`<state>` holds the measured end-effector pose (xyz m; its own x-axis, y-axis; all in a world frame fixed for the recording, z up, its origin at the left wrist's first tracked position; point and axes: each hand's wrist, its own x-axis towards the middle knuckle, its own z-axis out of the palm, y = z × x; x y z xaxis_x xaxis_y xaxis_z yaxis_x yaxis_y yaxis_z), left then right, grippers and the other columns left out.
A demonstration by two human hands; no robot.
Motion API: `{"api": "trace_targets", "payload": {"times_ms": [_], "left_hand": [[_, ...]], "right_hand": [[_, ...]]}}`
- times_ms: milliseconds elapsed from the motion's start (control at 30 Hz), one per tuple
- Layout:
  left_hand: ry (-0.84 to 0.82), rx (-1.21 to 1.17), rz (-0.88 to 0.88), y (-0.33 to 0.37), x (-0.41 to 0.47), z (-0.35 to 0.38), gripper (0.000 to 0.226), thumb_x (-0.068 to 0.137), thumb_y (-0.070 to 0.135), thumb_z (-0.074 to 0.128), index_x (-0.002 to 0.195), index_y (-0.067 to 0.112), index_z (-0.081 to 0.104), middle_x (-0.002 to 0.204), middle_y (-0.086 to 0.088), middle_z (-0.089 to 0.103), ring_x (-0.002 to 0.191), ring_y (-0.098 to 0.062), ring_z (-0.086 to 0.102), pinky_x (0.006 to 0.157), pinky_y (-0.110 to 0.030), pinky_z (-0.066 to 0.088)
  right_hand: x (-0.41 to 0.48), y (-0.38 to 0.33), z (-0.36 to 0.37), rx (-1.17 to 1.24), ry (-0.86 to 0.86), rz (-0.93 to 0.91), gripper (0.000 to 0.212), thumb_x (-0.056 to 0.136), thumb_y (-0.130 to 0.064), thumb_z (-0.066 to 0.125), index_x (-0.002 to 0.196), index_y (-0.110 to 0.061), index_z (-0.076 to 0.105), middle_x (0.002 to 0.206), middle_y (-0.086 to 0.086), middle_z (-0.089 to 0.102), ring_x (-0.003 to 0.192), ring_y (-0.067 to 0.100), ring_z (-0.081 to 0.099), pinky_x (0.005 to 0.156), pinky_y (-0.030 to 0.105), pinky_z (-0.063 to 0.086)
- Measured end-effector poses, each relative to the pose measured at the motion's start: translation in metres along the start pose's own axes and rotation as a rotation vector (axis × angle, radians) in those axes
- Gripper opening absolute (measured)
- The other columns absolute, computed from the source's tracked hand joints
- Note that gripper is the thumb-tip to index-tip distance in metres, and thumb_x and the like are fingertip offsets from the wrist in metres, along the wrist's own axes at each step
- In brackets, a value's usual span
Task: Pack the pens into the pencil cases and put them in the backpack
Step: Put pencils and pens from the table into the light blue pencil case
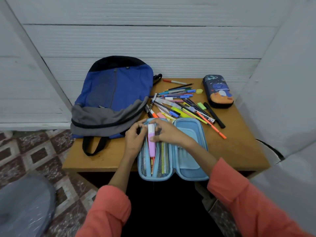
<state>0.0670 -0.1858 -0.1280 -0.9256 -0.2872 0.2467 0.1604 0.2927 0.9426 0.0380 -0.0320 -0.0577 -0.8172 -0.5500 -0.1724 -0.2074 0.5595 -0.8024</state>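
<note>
A light blue pencil case point(189, 151) lies open at the table's front edge, with several pens inside its mesh pocket. A pink and white highlighter point(151, 141) sticks out of that pocket. My right hand point(168, 132) pinches the highlighter near its middle. My left hand point(135, 136) holds the top edge of the mesh pocket beside it. A pile of pens and markers point(181, 104) lies behind the case. A dark space-print pencil case point(218, 90) sits zipped at the back right. The blue and grey backpack point(111, 98) lies flat on the left, closed.
The small wooden table point(239, 151) stands against a white ribbed wall. An orange pen point(216, 128) and a black marker point(214, 115) lie to the right of the open case. Patterned floor tiles show to the left, with a grey plastic-wrapped object point(24, 206) at lower left.
</note>
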Motion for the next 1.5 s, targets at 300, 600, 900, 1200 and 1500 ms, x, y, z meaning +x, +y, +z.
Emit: {"api": "trace_targets", "payload": {"times_ms": [300, 600, 900, 1200, 1500], "left_hand": [[0.004, 0.000, -0.025, 0.002, -0.002, -0.001, 0.013, 0.097, 0.010, 0.056, 0.088, 0.012, 0.064, 0.122, 0.002, 0.064, 0.110, -0.004, 0.060, 0.099, -0.025, 0.046], [-0.052, -0.020, -0.006, 0.003, -0.004, -0.003, 0.013, 0.089, 0.016, 0.064, 0.077, 0.019, 0.059, 0.124, 0.000, 0.063, 0.113, -0.005, 0.059, 0.095, -0.020, 0.045], [-0.115, 0.024, 0.064, 0.003, -0.005, -0.005, 0.031, 0.068, 0.040, 0.064, 0.084, 0.015, 0.054, 0.117, -0.002, 0.066, 0.110, -0.014, 0.060, 0.092, -0.027, 0.046], [-0.123, 0.083, 0.092, 0.007, -0.006, -0.004, 0.036, 0.069, 0.045, 0.064, 0.089, 0.017, 0.052, 0.096, 0.012, 0.062, 0.090, -0.007, 0.058, 0.078, -0.029, 0.046], [-0.097, 0.003, 0.050, 0.007, -0.009, -0.004, 0.033, 0.073, 0.046, 0.064, 0.095, 0.025, 0.051, 0.107, 0.005, 0.064, 0.103, -0.004, 0.061, 0.087, -0.018, 0.047]], "right_hand": [[-0.016, -0.012, -0.004, -0.646, -0.128, -0.083, 0.070, 0.093, -0.043, 0.056, 0.151, -0.025, 0.020, 0.151, 0.003, 0.036, 0.137, 0.028, 0.028, 0.103, 0.046, 0.033], [-0.006, -0.008, -0.017, -0.570, -0.115, -0.177, 0.063, 0.082, -0.045, 0.070, 0.135, -0.024, 0.044, 0.127, -0.002, 0.056, 0.114, 0.016, 0.049, 0.088, 0.039, 0.045], [0.008, -0.009, -0.026, -0.477, -0.102, -0.266, 0.028, 0.082, 0.002, 0.065, 0.099, -0.018, 0.059, 0.091, -0.006, 0.061, 0.071, 0.005, 0.053, 0.066, 0.029, 0.046], [0.016, -0.005, -0.021, -0.174, -0.083, -0.265, 0.024, 0.075, 0.015, 0.064, 0.089, -0.004, 0.060, 0.085, 0.010, 0.060, 0.071, 0.008, 0.053, 0.061, 0.013, 0.045], [0.053, 0.003, -0.023, -0.386, 0.225, -0.027, 0.009, 0.087, -0.011, 0.066, 0.089, -0.012, 0.075, 0.087, 0.007, 0.069, 0.082, 0.021, 0.063, 0.072, 0.028, 0.047]]}}
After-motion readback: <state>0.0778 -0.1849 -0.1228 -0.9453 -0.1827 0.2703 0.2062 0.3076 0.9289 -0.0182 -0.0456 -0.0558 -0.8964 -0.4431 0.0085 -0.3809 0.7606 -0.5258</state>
